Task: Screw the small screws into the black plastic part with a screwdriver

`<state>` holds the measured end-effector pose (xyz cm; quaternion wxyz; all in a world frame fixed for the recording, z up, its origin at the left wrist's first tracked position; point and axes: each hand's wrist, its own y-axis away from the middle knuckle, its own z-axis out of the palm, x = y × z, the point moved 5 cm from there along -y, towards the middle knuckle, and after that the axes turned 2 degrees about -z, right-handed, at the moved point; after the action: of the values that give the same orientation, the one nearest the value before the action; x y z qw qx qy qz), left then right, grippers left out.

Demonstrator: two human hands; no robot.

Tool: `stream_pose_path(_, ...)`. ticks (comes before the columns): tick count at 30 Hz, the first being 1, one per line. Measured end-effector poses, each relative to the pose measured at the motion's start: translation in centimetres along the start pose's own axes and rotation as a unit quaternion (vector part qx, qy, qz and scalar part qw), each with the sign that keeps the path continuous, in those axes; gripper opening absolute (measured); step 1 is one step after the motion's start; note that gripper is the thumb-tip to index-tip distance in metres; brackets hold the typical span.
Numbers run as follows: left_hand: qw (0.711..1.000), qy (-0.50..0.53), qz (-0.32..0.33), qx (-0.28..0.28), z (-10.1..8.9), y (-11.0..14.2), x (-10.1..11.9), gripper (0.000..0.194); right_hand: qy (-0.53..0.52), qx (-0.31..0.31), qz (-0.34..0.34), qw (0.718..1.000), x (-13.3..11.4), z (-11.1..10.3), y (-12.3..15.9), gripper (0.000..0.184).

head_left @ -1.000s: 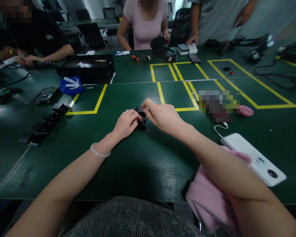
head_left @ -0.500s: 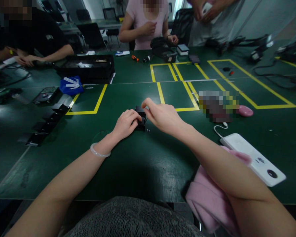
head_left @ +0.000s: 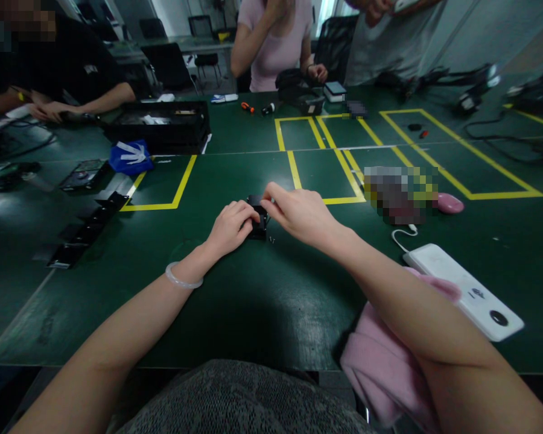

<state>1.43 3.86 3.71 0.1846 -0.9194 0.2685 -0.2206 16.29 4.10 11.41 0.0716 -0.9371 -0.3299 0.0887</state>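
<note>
A small black block-like part [head_left: 257, 234] lies on the green table in front of me. My left hand [head_left: 233, 228] is curled over its left side, fingertips pressing on it and holding it down. At its upper right, my right hand [head_left: 298, 211] has thumb and forefinger pinched together just above the part. Whatever is in that pinch is too small and hidden to name. Beside the part's lower right corner lie a few tiny metallic pieces, perhaps screws [head_left: 272, 240].
To the left stand a row of black angled pieces [head_left: 88, 232], a blue pouch [head_left: 130, 157] and a black tray [head_left: 158, 135]. On the right are a white power bank [head_left: 461, 289], pink cloth [head_left: 384, 361] and a pink mouse [head_left: 450, 203]. Several people are across the table.
My right hand has shifted very slightly, its pinch staying at the black part; my left hand keeps its place. Across the table, a person in pink has raised one hand towards the face.
</note>
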Motion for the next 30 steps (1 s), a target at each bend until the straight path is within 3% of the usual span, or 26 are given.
stream_pose_path(30, 1.000, -0.007, 0.006, 0.002, 0.05, 0.01, -0.01, 0.018, -0.031, 0.006, -0.027, 0.999, -0.19, 0.13, 0.14, 0.036)
